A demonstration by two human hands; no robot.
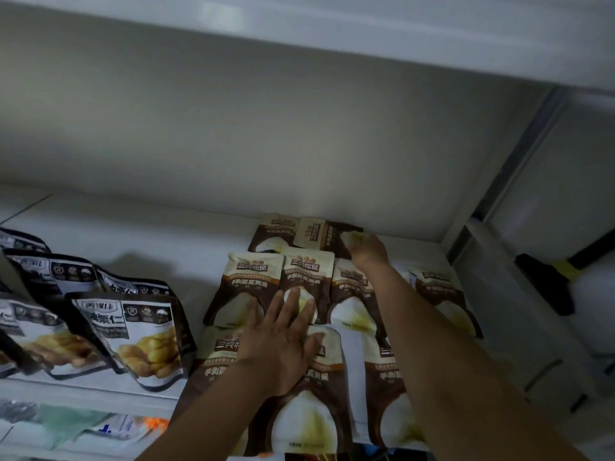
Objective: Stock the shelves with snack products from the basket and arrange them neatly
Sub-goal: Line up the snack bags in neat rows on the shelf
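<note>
Fingers (293, 307) of the left hand (281, 344) are spread wide and pressed flat on shiny brown-and-cream pouches (249, 287), laid in rows by the right edge of the shelf (133, 234). The right hand (367, 251) is placed on a back pouch (314, 234); its blurred grip cannot be told.

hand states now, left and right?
Left hand: open, flat on the brown pouches.
Right hand: at a back-row pouch, grip cannot be told.

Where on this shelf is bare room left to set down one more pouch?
The widest bare patch of shelf lies at the back, between the black-and-white pouches and the brown pouches, up to the back wall. A narrow strip runs between those two groups. The brown block is crowded and overlapping.
</note>
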